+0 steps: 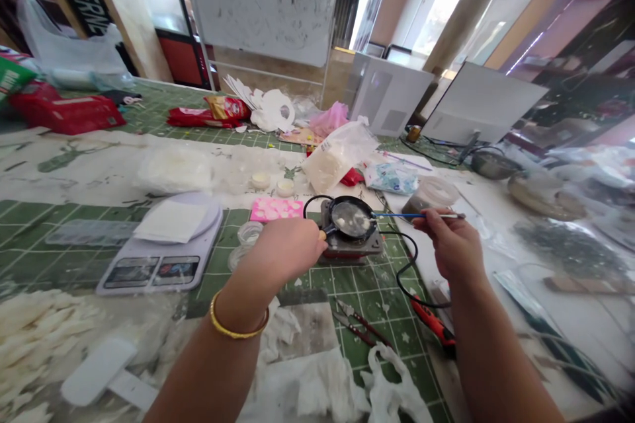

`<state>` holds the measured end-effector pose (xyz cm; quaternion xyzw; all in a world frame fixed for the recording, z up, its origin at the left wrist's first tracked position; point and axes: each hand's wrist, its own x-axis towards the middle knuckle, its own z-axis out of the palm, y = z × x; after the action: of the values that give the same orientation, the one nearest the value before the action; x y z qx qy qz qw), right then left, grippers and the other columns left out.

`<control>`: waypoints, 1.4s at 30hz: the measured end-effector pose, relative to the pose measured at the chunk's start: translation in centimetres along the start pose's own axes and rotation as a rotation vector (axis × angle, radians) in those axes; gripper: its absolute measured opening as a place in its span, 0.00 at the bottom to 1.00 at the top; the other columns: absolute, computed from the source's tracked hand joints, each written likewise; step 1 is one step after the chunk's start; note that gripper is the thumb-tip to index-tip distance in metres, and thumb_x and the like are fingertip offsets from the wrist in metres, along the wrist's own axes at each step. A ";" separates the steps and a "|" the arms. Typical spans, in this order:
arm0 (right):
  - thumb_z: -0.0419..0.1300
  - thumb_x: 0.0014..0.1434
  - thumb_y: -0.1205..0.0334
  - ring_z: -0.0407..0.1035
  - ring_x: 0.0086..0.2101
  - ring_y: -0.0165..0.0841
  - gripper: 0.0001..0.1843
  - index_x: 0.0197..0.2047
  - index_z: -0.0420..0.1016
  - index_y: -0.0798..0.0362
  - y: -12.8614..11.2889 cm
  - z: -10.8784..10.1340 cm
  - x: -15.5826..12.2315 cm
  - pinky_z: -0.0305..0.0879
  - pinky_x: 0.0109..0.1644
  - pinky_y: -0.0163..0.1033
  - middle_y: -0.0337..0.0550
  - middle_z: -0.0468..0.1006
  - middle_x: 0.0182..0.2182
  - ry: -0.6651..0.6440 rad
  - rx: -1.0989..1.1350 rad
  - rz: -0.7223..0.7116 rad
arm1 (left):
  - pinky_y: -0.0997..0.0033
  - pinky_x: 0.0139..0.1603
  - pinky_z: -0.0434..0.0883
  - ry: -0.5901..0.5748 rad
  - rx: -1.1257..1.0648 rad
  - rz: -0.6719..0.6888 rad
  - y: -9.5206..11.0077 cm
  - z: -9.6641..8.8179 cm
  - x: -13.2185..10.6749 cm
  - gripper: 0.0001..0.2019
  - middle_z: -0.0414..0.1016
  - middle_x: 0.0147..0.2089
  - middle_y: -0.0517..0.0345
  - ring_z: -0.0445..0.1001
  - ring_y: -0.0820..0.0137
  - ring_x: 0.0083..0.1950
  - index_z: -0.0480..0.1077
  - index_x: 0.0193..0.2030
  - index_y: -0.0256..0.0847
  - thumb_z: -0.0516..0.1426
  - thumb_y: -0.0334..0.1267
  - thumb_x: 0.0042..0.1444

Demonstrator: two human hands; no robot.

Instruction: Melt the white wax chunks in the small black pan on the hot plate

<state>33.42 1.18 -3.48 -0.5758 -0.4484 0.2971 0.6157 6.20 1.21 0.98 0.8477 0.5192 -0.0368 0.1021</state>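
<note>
My left hand (292,246) is closed round the handle of a small black frying pan (353,217), which sits on a small electric hot plate (354,252). Cloudy liquid with a few pale lumps lies in the pan. Between the fingers of my right hand (452,241) is a thin blue stick (401,215), held nearly level, its far tip at the pan's right side. What that tip is like is too small to tell. A pink silicone mold (276,209) with pale shapes lies just left of the pan, beside small clear cups (249,232).
A white kitchen scale (163,244) bearing a white sheet stands at left. Pale flakes (40,337) lie front left. Nearer me are scissors (354,322), a red-and-black tool (432,325) and crumpled white tissue (322,386). A black cable (415,264) loops right of the hot plate.
</note>
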 end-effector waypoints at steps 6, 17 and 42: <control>0.60 0.47 0.52 0.71 0.27 0.31 0.15 0.32 0.71 0.56 0.0 0.5 -0.1 0.67 0.39 0.41 0.40 0.75 0.22 -0.049 -0.193 0.020 | 0.71 0.24 0.60 0.003 -0.013 0.004 0.0 0.1 -0.1 0.18 0.72 0.27 0.52 0.70 0.66 0.28 0.71 0.31 0.41 0.43 0.45 0.55; 0.58 0.48 0.49 0.71 0.26 0.32 0.17 0.30 0.72 0.56 -2.4 1.5 0.5 0.67 0.36 0.39 0.42 0.77 0.23 0.000 -0.327 -0.134 | 0.70 0.25 0.61 -0.011 0.006 -0.014 0.1 -0.1 0.0 0.19 0.72 0.27 0.51 0.70 0.65 0.29 0.71 0.29 0.39 0.43 0.44 0.55; 0.52 0.54 0.52 0.69 0.26 0.31 0.14 0.34 0.73 0.52 -3.7 3.6 -3.5 0.60 0.30 0.35 0.41 0.77 0.27 -0.169 -0.856 -0.420 | 0.72 0.25 0.60 -0.026 0.010 -0.033 0.1 0.2 0.1 0.19 0.72 0.27 0.51 0.69 0.67 0.28 0.71 0.30 0.39 0.42 0.46 0.55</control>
<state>28.19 -0.93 -0.81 -0.6484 -0.6852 0.0009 0.3317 6.36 1.19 0.77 0.8390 0.5316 -0.0521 0.1039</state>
